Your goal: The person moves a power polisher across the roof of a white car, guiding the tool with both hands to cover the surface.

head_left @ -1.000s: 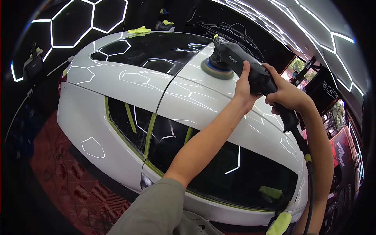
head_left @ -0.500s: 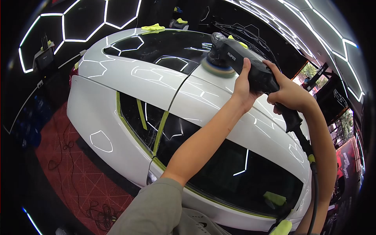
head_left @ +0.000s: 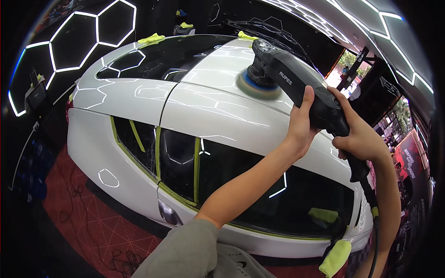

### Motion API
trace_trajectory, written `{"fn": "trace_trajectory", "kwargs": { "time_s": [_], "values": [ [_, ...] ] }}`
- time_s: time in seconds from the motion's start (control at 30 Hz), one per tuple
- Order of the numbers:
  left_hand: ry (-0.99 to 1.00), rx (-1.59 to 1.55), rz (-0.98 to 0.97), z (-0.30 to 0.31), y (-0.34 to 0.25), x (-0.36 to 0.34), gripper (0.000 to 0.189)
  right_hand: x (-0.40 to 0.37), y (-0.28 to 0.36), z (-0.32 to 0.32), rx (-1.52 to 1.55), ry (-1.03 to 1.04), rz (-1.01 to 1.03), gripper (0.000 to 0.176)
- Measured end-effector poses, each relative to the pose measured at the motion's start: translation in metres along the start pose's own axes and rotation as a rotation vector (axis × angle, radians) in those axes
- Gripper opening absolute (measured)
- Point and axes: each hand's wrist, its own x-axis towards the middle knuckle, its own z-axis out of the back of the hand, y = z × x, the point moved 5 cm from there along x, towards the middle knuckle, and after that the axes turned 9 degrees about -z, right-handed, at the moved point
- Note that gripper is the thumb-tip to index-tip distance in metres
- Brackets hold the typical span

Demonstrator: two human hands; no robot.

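A black car polisher (head_left: 289,76) marked RUPES rests its round pad (head_left: 257,90) on the white car roof (head_left: 204,99). The pad's rim looks blurred. My left hand (head_left: 301,127) is closed around the middle of the polisher body from below, its thumb up along the near side. Farther back, my right hand (head_left: 361,136) wraps the rear handle, with the forefinger stretched along the body. From the handle, the black power cord (head_left: 376,241) runs down past my right forearm. Green masking tape (head_left: 197,169) edges the dark side windows (head_left: 278,194).
Yellow-green cloths lie on the car's rear edge (head_left: 151,39), near the windshield (head_left: 247,35) and by the side mirror (head_left: 336,259). A red grid floor (head_left: 97,217) carries loose cables (head_left: 123,259). Hexagonal lights line the dark walls; a red banner (head_left: 408,157) stands at right.
My view has shifted toward the front of the car. The polisher, held in both hands, has moved along the roof toward the windshield, away from the dark rear panel.
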Motion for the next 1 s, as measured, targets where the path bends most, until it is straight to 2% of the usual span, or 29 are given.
{"fn": "trace_trajectory", "kwargs": {
  "time_s": [0.43, 0.6, 1.0],
  "values": [
    [0.059, -0.008, 0.127, -0.058, 0.121, -0.006, 0.075, -0.062, -0.105, 0.051, 0.125, -0.048, -0.162, 0.104],
    [0.074, -0.076, 0.167, -0.08, 0.165, -0.012, 0.07, -0.088, -0.143, 0.07, 0.215, -0.142, -0.211, 0.106],
    [0.124, -0.079, 0.295, -0.112, 0.254, -0.023, 0.063, -0.131, -0.234, 0.091, 0.462, -0.174, -0.384, 0.104]
  ]
}}
